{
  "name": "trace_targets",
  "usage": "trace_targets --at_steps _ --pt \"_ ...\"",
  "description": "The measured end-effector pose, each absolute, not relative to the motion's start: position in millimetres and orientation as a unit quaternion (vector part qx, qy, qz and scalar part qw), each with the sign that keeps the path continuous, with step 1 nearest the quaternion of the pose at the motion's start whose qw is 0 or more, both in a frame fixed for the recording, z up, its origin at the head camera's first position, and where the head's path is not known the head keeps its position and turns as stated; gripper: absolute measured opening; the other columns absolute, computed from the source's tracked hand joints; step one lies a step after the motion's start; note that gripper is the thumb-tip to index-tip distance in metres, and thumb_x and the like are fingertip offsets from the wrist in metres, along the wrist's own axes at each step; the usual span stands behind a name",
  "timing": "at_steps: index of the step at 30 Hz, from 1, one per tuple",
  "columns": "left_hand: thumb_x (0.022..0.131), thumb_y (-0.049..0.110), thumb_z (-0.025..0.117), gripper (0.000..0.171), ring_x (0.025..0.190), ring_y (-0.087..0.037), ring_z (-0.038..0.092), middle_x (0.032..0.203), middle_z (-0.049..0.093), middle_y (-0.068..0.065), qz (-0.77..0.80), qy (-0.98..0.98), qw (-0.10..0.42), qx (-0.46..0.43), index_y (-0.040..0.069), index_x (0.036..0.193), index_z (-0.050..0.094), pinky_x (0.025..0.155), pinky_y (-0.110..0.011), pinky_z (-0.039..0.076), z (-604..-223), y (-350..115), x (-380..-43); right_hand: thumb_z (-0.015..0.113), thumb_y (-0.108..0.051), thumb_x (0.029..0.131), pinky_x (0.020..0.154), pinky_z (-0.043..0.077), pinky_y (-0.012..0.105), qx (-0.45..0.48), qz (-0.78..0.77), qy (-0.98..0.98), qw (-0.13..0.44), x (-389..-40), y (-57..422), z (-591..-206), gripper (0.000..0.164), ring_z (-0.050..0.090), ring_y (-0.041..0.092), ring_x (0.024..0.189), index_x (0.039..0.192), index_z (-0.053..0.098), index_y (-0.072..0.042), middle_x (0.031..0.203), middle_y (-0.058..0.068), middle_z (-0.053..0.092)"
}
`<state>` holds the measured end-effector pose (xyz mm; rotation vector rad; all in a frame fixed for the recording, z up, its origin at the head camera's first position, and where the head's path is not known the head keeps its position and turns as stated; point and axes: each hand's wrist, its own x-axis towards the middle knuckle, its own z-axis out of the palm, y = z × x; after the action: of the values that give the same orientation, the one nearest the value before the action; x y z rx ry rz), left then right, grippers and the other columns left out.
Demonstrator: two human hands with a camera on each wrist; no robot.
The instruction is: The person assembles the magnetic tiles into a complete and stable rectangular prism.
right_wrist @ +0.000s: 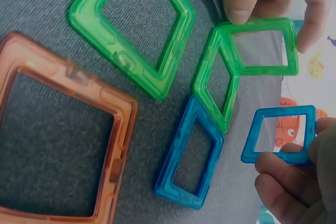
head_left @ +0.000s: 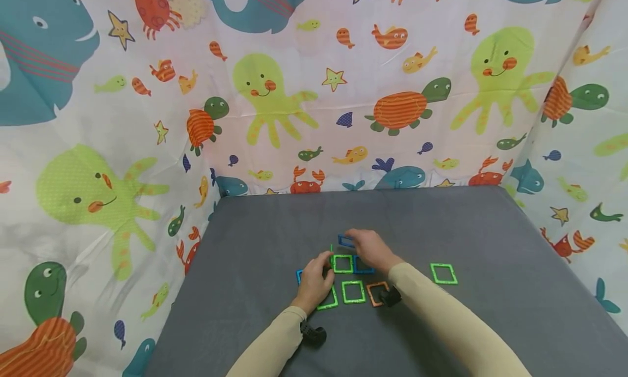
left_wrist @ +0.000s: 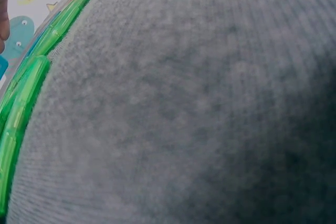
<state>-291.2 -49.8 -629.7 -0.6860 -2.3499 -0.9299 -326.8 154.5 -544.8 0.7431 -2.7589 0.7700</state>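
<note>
My right hand [head_left: 372, 249] pinches a blue square magnetic tile [right_wrist: 286, 110] between thumb and fingers, raised above the grey table. My left hand [head_left: 314, 283] grips a green square tile [right_wrist: 268, 70] that stands upright along one edge of a flat green tile [right_wrist: 205, 61]. Beside that flat green tile lies a blue tile [right_wrist: 173, 145], edge against edge. Only green tile edges [left_wrist: 23, 124] and a few fingertips show in the left wrist view, at its left side.
Nearer the front lie a green tile [head_left: 354, 302] and an orange tile [head_left: 377, 284]. Partly under my left hand are another green tile [head_left: 327, 306] and a blue tile [head_left: 298, 277]. One green tile [head_left: 444, 283] lies apart at right. Patterned curtains [head_left: 314, 121] surround the table [head_left: 255, 230].
</note>
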Motion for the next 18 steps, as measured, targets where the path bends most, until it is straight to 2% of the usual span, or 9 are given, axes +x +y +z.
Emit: trace_targets --at_steps 10,18 --pt "0.089 0.002 0.071 0.041 0.073 -0.011 0.06 0.086 0.068 0.001 -0.339 -0.866 0.266 -0.253 0.009 0.128 0.062 0.066 -0.026 0.051 -632 -50 -292 0.045 -0.001 0.105 0.089 0.058 0.046 0.251 0.272 -0.927 0.062 -324 146 -541 0.029 0.073 0.031 0.102 0.124 0.067 -0.005 0.116 0.015 0.074" --pt "0.091 0.004 0.07 0.041 0.073 -0.01 0.059 0.087 0.068 0.002 -0.344 -0.87 0.254 -0.247 0.014 0.13 0.061 0.067 -0.025 0.05 -630 -50 -292 0.046 -0.002 0.106 0.09 0.058 0.045 0.259 0.277 -0.924 0.054 -323 142 -544 0.028 0.072 0.03 0.105 0.123 0.068 -0.006 0.118 0.015 0.074"
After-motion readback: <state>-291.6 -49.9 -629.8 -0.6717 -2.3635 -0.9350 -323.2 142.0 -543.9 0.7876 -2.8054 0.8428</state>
